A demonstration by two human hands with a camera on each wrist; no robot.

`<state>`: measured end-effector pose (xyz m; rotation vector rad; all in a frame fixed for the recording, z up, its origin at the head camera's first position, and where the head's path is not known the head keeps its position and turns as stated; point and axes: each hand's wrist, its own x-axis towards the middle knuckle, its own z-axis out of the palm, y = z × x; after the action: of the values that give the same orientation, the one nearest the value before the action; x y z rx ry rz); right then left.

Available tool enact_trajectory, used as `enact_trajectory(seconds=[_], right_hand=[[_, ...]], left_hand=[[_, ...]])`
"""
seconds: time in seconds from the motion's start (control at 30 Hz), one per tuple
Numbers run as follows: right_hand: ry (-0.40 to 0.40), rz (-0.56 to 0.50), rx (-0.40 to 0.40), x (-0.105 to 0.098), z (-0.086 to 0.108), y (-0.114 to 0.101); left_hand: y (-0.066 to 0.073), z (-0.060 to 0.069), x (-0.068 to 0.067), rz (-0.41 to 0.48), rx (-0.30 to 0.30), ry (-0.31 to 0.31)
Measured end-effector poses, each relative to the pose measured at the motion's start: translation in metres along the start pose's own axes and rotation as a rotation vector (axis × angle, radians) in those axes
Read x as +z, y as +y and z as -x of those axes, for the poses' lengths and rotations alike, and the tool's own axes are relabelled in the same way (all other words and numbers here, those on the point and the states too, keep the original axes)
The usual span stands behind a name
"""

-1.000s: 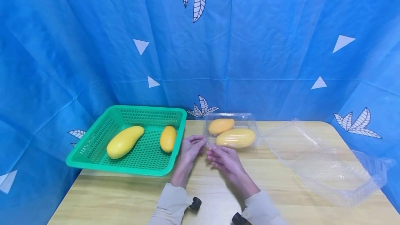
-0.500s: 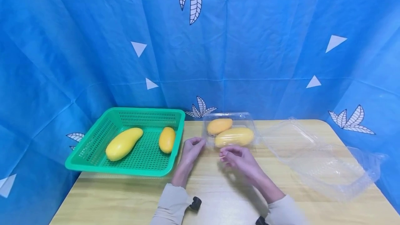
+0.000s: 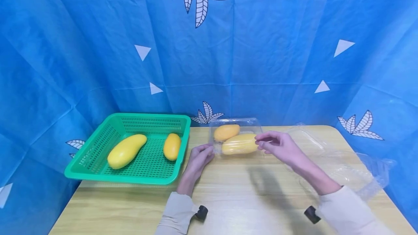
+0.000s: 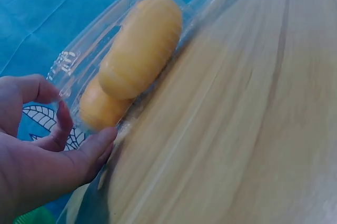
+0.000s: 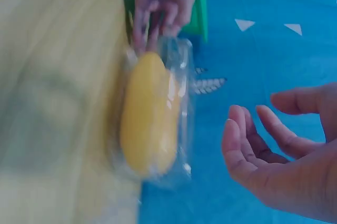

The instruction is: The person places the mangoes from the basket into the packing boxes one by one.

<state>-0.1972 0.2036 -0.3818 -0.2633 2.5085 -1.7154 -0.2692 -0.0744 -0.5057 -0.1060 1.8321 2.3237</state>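
Note:
A clear plastic box [image 3: 249, 122] holds a large yellow mango [image 3: 237, 144] and a smaller orange one [image 3: 226, 132] under clear plastic. My left hand [image 3: 197, 160] grips its left end; in the left wrist view the fingers of that hand [image 4: 58, 153] are bent around the end, thumb low near the table. My right hand [image 3: 283, 148] hovers at the box's front right, fingers loosely curved. The right wrist view shows this hand [image 5: 287, 153] apart from the box [image 5: 187, 97], with nothing between thumb and fingers.
A green basket [image 3: 130, 180] stands at the left with a yellow mango [image 3: 126, 151] and an orange one [image 3: 172, 147] inside. Another clear container [image 3: 372, 188] lies unfolded at the right of the table. A blue curtain [image 3: 261, 46] hangs behind.
My right hand has moved from the box's front left corner along its front to the right end. My left hand has stayed at the left end. The view has shifted slightly.

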Motion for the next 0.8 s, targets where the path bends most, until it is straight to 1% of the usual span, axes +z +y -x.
enact_trajectory(seconds=[0.07, 0.2, 0.27, 0.4, 0.5, 0.63, 0.73, 0.8], right_hand=[[-0.008, 0.067, -0.026, -0.011, 0.0, -0.004], [-0.011, 0.244, -0.096, -0.033, 0.003, -0.008], [-0.005, 0.32, -0.11, -0.046, 0.005, -0.008], [0.003, 0.426, -0.11, -0.074, 0.012, -0.004], [0.011, 0.49, -0.111, -0.095, 0.019, 0.003], [0.031, 0.563, -0.117, -0.124, 0.026, 0.016], [0.035, 0.599, -0.121, -0.146, 0.029, 0.031], [0.029, 0.622, -0.106, -0.159, 0.031, 0.042]], left_hand=[[0.0, 0.0, 0.0, 0.013, -0.002, -0.001], [-0.002, -0.001, 0.002, 0.028, -0.01, 0.027], [-0.002, -0.002, 0.005, 0.037, -0.007, 0.038], [-0.004, -0.003, 0.011, 0.059, -0.005, 0.046], [-0.006, -0.003, 0.014, 0.062, -0.009, 0.059], [-0.006, -0.003, 0.014, 0.058, -0.003, 0.082], [-0.005, -0.003, 0.013, 0.058, 0.002, 0.085], [-0.004, -0.003, 0.012, 0.057, 0.004, 0.08]])
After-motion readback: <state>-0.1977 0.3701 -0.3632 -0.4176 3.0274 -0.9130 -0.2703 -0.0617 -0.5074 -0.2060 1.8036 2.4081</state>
